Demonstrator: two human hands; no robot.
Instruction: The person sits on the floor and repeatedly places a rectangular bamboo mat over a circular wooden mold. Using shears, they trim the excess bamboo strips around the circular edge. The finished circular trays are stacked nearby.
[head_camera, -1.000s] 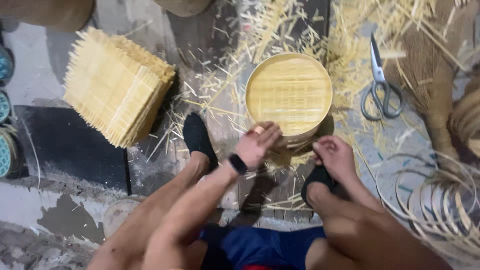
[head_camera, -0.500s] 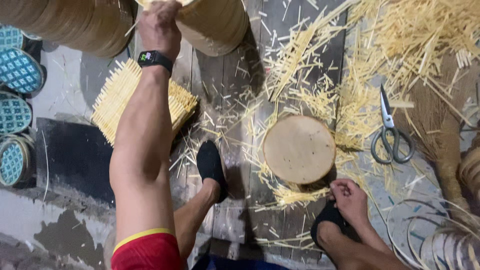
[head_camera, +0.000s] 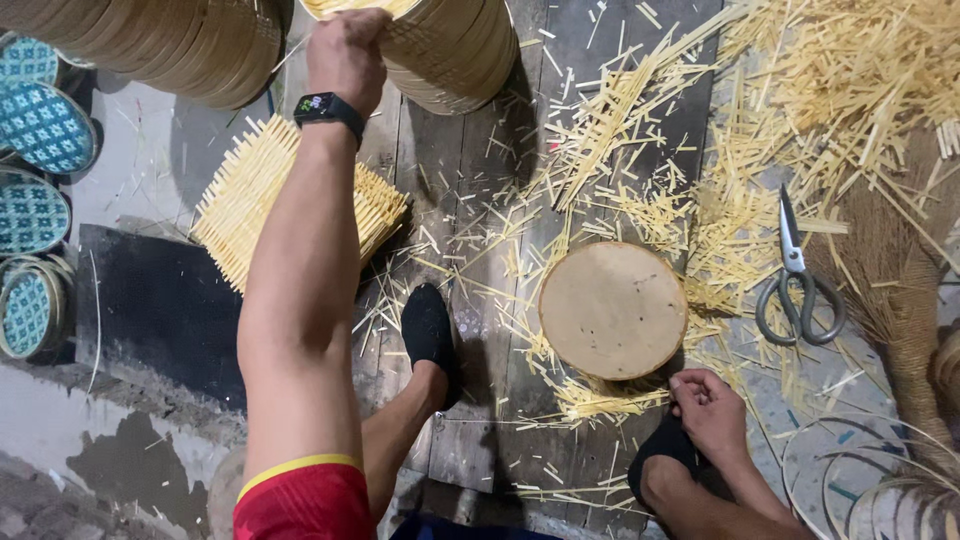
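My left hand (head_camera: 345, 55) reaches far forward, a black watch on its wrist, and grips the rim of the top piece on a stack of round bamboo frames (head_camera: 455, 50). My right hand (head_camera: 710, 410) rests low with curled fingers on my black shoe (head_camera: 660, 455). It sits just below a bare round wooden block (head_camera: 612, 310) and touches the bamboo slivers at the block's edge. I see nothing held in it. My other black shoe (head_camera: 430, 335) stands left of the block.
A pile of square woven bamboo mats (head_camera: 235, 215) lies under my left arm. Scissors (head_camera: 800, 285) lie right of the block among scattered bamboo strips. Blue patterned round lids (head_camera: 40, 130) line the left edge; thin bamboo hoops (head_camera: 870, 480) lie at bottom right. Another stack of round frames (head_camera: 170, 40) stands at top left.
One second ago my left hand was at a round woven piece on the block. That piece is gone, the block is bare, and the hand is now far forward at the stack.
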